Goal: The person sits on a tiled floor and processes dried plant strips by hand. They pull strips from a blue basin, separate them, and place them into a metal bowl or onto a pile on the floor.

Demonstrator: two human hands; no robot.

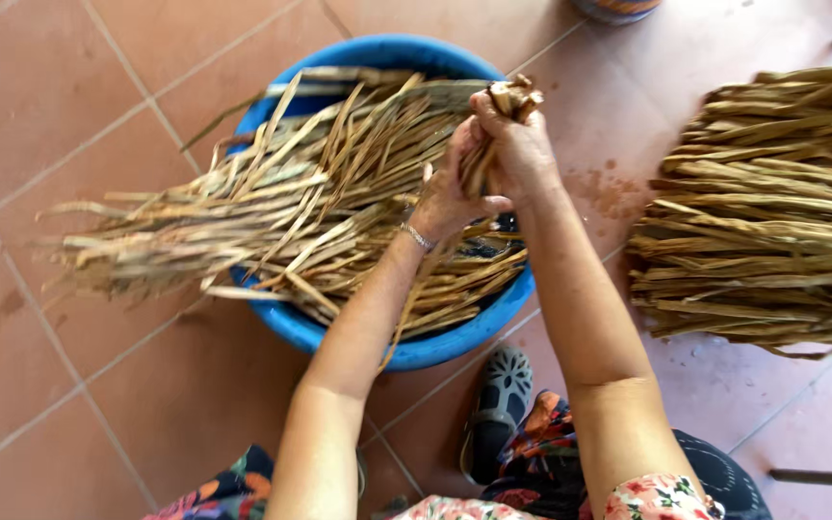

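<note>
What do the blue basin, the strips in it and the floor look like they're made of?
The blue basin looks like moulded plastic: even colour, smooth rounded rim. The strips, a bunch gripped by both hands, seem to be dried plant leaves or reeds: tan, flat, fibrous, frayed ends. The floor looks like matt terracotta-coloured tile, with pale grout lines.

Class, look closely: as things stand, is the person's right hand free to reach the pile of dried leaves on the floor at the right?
Probably not: the right hand is shut on a bunch of strips, though nothing blocks the pile.
</note>
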